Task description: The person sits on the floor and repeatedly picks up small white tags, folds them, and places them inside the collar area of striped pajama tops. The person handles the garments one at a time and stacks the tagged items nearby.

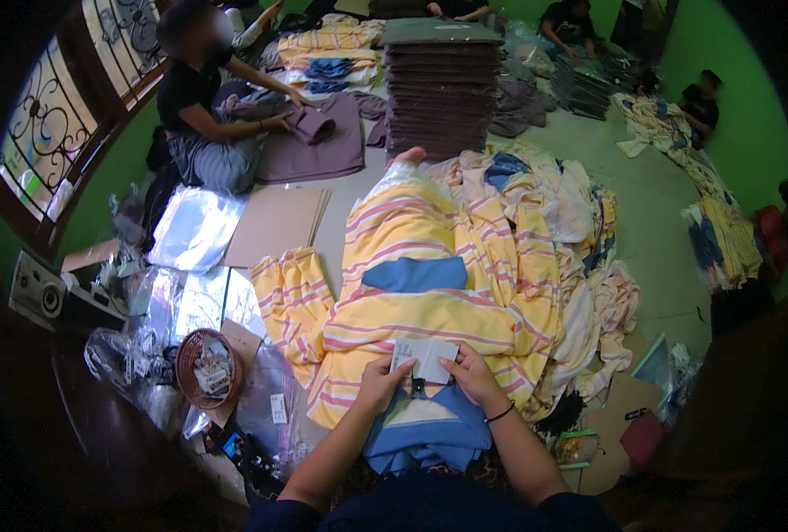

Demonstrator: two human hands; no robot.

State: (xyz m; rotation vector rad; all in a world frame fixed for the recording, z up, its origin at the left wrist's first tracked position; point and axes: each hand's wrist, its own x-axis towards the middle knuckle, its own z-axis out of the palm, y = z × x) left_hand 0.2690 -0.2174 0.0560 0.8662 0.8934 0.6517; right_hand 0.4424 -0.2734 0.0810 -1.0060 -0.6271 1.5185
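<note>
Here, grip: left hand (381, 384) and right hand (475, 377) each pinch one side of a white card (429, 362).
Card: near six o'clock, just above a folded blue garment (434, 450).
Risk: it might bend or slip if the hands pull unevenly.
Brown basket (183, 379): eight o'clock, holding pale pieces (212, 370) too small to identify.

No words or numbers are reading clearly. A white card (432, 360) toward half past five is carrying small dark print at its left end; toward seven o'clock, a white label (278, 409) on clear plastic (254, 403) is showing only blurred marks.
</note>
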